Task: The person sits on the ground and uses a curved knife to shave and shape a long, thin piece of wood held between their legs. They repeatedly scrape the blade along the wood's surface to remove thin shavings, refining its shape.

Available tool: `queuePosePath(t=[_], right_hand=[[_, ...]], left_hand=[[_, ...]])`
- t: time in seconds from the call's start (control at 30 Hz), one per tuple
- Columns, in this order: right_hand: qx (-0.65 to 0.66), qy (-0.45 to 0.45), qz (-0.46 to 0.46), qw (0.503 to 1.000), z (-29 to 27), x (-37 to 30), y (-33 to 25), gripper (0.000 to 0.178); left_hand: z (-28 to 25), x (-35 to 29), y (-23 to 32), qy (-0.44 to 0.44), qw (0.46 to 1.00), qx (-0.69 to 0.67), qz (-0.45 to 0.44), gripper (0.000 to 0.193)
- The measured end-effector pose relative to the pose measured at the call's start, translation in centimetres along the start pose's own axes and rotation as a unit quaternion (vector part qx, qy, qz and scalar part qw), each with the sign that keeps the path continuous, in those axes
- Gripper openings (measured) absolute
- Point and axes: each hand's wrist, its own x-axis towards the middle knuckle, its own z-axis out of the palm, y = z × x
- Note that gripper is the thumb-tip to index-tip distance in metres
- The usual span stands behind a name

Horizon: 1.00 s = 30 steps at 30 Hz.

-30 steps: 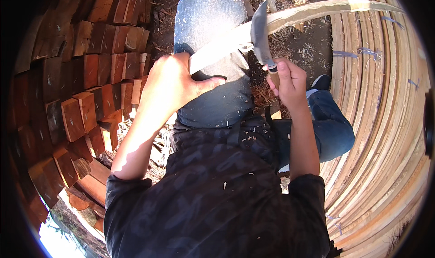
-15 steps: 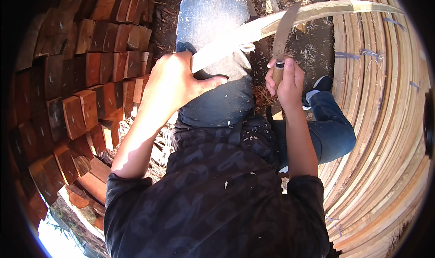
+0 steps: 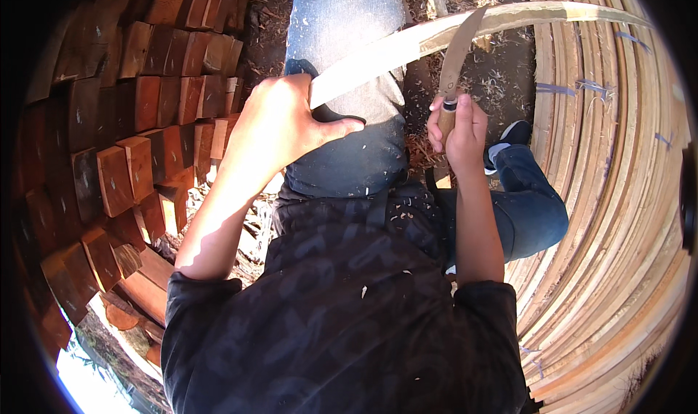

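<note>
A long pale wooden strip (image 3: 371, 59) lies across my raised, denim-covered leg and reaches away to the upper right, over the stacked lumber. Its near end sits in my left hand (image 3: 280, 116), closed around it with the thumb stretched out to the right. The fingers beneath are hidden. My right hand (image 3: 464, 127) grips the wooden handle of a knife (image 3: 456, 58), which has a dark collar with a light ring. The broad blade points up and slightly right, and its upper part overlaps the strip in view; whether they touch I cannot tell.
Cut reddish wood blocks (image 3: 113, 178) are stacked in a wall on the left. On the right, long pale boards (image 3: 596, 196) lie side by side, with bits of bluish plastic strap (image 3: 592, 87). Wood shavings (image 3: 502, 76) litter the dark ground. My other leg (image 3: 534, 214) is bent at the right.
A curled shaving at the strip's lower edge above my leg no longer shows. Both hands keep their holds and have hardly moved; the view has shifted slightly.
</note>
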Motion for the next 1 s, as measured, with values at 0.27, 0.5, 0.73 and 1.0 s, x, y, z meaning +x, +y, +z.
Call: queuePosePath(t=[0.27,0.5,0.73,1.0], right_hand=[[0.039,0.073,0.008,0.997,-2.2,-1.0,0.2,0.046],[-0.027,0.138,-0.067,0.988,-0.9,-1.1,-0.7,0.032],[-0.146,0.085,-0.131,0.977,-0.5,-0.7,-0.7,0.019],[0.003,0.143,-0.149,0.978,-1.8,1.3,-3.7,0.022]], left_hand=[[-0.2,0.1,-0.5,-0.011,1.0,-0.016,0.011,0.055],[-0.6,0.2,0.2,-0.037,0.999,-0.011,-0.016,0.053],[-1.0,0.8,-1.1,-0.101,0.983,-0.151,0.024,0.038],[-2.5,1.9,-0.3,-0.215,0.96,-0.177,-0.032,0.046]])
